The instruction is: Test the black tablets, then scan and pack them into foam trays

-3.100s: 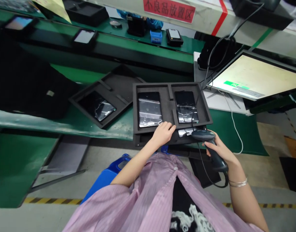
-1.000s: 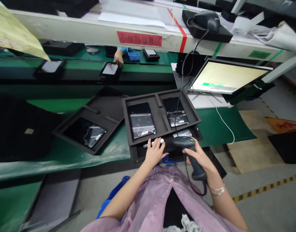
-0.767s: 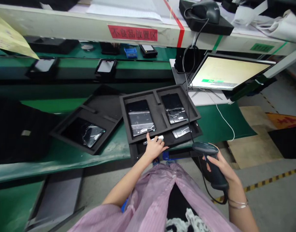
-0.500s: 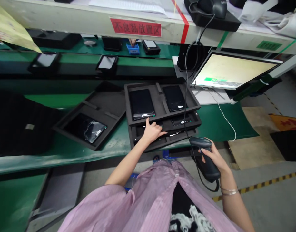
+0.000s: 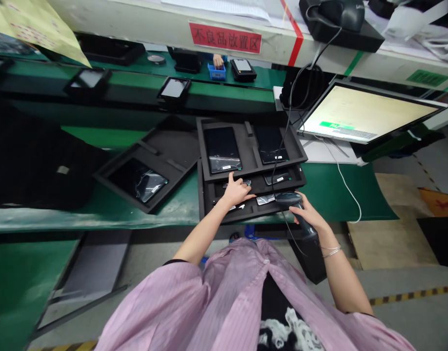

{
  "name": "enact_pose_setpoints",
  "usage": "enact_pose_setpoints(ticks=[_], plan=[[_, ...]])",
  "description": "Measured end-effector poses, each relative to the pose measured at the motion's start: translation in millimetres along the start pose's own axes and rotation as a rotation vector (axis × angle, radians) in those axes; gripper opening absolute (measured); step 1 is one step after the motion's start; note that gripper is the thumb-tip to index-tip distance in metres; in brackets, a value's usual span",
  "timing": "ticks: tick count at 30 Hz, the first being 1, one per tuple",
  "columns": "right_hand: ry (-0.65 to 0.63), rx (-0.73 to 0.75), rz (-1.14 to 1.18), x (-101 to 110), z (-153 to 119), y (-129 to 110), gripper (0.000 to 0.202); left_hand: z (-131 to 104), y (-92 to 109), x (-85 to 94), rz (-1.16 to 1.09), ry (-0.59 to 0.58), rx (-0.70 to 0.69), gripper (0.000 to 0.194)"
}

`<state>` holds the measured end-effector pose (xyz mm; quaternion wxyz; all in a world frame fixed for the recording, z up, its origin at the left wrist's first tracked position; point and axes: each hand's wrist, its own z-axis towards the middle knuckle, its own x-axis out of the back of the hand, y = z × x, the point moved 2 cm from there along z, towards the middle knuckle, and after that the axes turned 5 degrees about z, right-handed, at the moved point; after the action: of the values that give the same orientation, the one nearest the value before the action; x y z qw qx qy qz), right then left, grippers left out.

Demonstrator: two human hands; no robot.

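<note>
A stack of dark foam trays [image 5: 250,165] stands on the green bench, fanned so that screens show at the front of the lower trays. Two black screens [image 5: 224,148] lie in the top tray. My left hand [image 5: 237,191] is at the stack's front edge, fingers spread, its index finger touching the top tray's rim. My right hand [image 5: 309,213] is wrapped round the handle of a black barcode scanner [image 5: 289,199]. The scanner's head is beside the lower trays, close to a small screen end with a pale label [image 5: 265,199].
Left of the stack a tilted foam tray [image 5: 189,163] holds one film-covered screen [image 5: 138,179]. A lit monitor [image 5: 368,112] stands at right. The scanner's cable hangs across the stack. Beyond, a person's hand [image 5: 218,60] reaches into a blue bin [image 5: 216,72].
My right hand has brought the scanner up and left to the lower trays. The top trays are pushed back a little, exposing more of the lower ones. The view has shifted.
</note>
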<state>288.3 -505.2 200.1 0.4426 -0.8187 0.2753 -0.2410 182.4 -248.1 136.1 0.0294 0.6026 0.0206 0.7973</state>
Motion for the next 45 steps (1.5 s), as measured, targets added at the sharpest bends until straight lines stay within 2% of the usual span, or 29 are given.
enact_pose_setpoints(ticks=[4,7,10,12,15,17,19,21,23,27,30,35,37,39,45], plan=[[0.029,0.007,0.033,5,3,-2,0.077,-1,2,-0.1,0.0,-0.01,0.007,0.041],[0.095,0.013,0.09,13,1,5,0.066,1,4,8.5,0.003,0.0,0.033,0.04],[0.137,-0.011,0.123,18,-2,17,0.054,10,13,21.1,0.005,0.025,0.069,0.064],[0.123,-0.038,0.125,17,-5,23,0.052,22,25,26.4,0.007,0.045,0.025,0.07],[0.059,-0.066,0.108,12,-9,25,0.054,41,49,24.9,0.039,0.088,-0.106,0.054],[0.029,-0.065,0.088,8,-9,21,0.062,50,61,20.0,0.079,0.122,-0.12,0.036],[0.015,-0.055,0.069,5,-7,15,0.07,50,64,16.6,0.106,0.144,-0.096,0.018],[0.003,-0.047,0.048,3,-3,9,0.074,38,60,17.9,0.105,0.153,-0.086,0.012],[-0.013,-0.044,0.026,1,1,4,0.075,17,50,24.2,0.102,0.163,-0.06,0.012],[-0.034,-0.049,-0.01,-2,9,-2,0.072,-33,36,41.6,0.094,0.248,0.1,0.019],[-0.041,-0.056,-0.036,-4,12,-6,0.071,-58,40,48.7,0.068,0.32,0.163,0.015],[-0.057,-0.059,-0.071,-8,9,-15,0.074,-67,56,58.7,0.01,0.375,0.154,0.01],[-0.087,-0.06,-0.071,-19,6,-17,0.074,-67,65,68.5,-0.041,0.42,0.157,0.01],[-0.138,-0.057,-0.06,-37,4,-17,0.074,-68,78,80.9,-0.106,0.485,0.12,0.01],[-0.205,-0.017,0.021,-117,5,-8,0.06,-71,126,110.1,-0.262,0.629,-0.124,0.006]])
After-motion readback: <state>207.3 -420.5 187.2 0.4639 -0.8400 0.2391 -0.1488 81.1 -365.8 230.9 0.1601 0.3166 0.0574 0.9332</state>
